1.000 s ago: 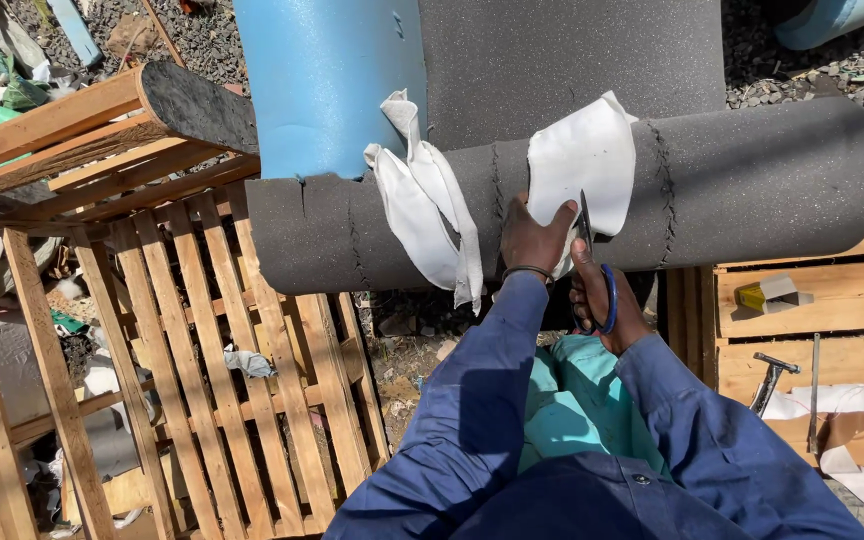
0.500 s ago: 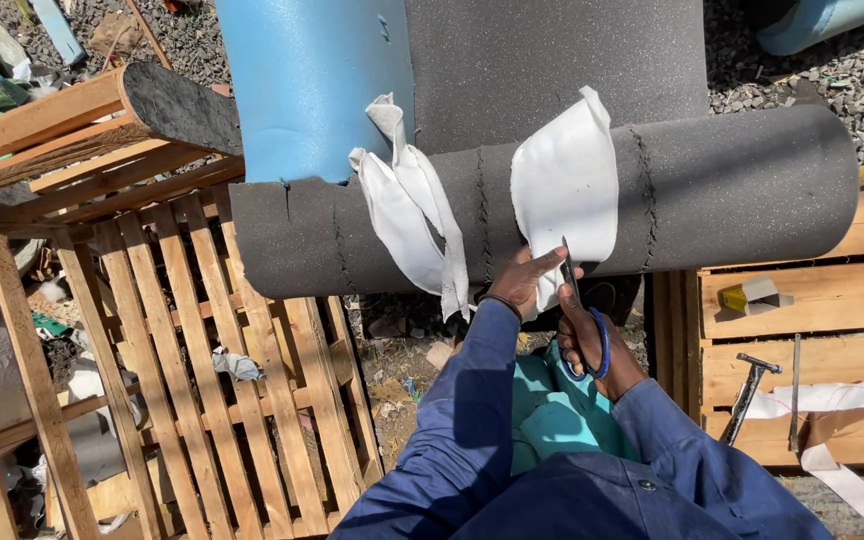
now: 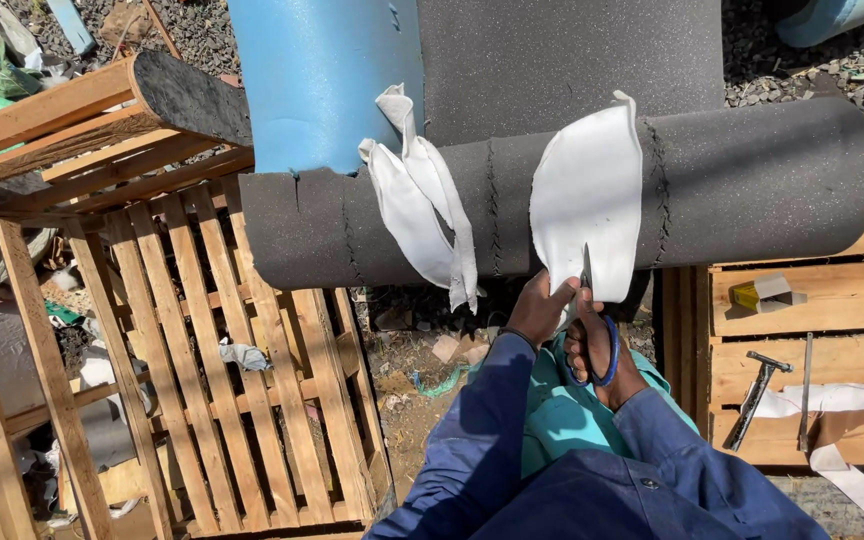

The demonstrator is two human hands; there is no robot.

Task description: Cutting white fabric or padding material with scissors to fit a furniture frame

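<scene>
A hammer [image 3: 755, 396] lies on a wooden pallet [image 3: 802, 300] near gravel [image 3: 822, 70]

Outdoor workshop yard, gravel [image 3: 832, 70], wooden pallets [image 3: 252, 400]

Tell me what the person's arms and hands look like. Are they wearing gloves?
No gloves: the left hand and the right hand are bare. Both arms wear long dark blue sleeves of thick work cloth that reach to the wrists. The left wrist has a thin dark band at the cuff. A teal green garment shows between the sleeves.
</scene>
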